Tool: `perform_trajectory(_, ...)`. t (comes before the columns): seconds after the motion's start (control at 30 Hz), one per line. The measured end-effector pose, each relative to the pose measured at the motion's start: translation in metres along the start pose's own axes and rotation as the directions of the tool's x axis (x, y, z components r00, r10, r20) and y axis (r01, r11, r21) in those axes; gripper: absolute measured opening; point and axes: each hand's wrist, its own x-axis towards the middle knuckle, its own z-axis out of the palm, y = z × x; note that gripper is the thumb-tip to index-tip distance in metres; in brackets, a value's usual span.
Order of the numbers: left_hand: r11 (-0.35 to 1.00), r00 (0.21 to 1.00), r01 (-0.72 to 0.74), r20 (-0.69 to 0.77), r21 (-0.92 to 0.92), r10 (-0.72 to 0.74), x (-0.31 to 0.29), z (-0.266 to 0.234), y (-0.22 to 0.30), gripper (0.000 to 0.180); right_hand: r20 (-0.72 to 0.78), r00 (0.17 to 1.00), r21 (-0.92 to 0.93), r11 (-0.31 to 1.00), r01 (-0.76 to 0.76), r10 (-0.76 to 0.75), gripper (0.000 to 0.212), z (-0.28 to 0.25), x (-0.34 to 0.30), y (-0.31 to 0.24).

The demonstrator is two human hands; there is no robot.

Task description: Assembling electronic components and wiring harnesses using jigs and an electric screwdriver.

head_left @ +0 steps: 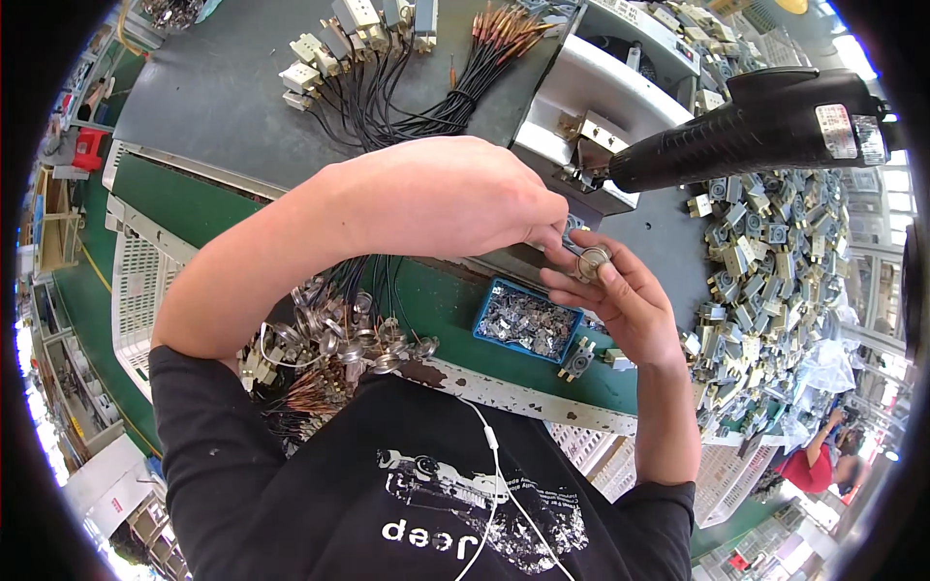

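My right hand (625,302) is closed on a small round metal part (592,262), with the thumb on its disc face and the fingers behind it. My left hand (494,198) reaches across from the left, its fingertips pinched together at the upper end of this part. What lies between those fingertips is mostly hidden. Beyond the hands, a black electric screwdriver (746,131) lies level, its tip at a metal fixture (554,131). A cream block with a metal bracket (603,134) sits in the fixture. Below the hands stands a blue tray (481,327) of small metal clips.
Heaped grey and cream blocks (765,247) cover the right side. Bundled black cables (412,116) with blocks and copper-coloured ends lie at the far left. More cables with round metal parts (339,334) hang by my left elbow. One loose block (578,359) lies beside the tray.
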Motion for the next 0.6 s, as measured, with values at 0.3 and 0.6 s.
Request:
perform_trajectory(0.3, 0.996, 0.995, 0.091, 0.039, -0.017, -0.09, 0.002, 0.022, 0.004, 0.018, -0.41, 0.801, -0.579, 0.803, 0.141, -0.436, 0.043, 0.007, -0.006, 0.024)
perform_trajectory(0.6, 0.996, 0.984, -0.056, -0.165, 0.065, 0.066, 0.001, 0.041, -0.009, 0.011, -0.36, 0.823, -0.139, 0.898, 0.418, -0.439, 0.025, 0.027, -0.002, 0.009)
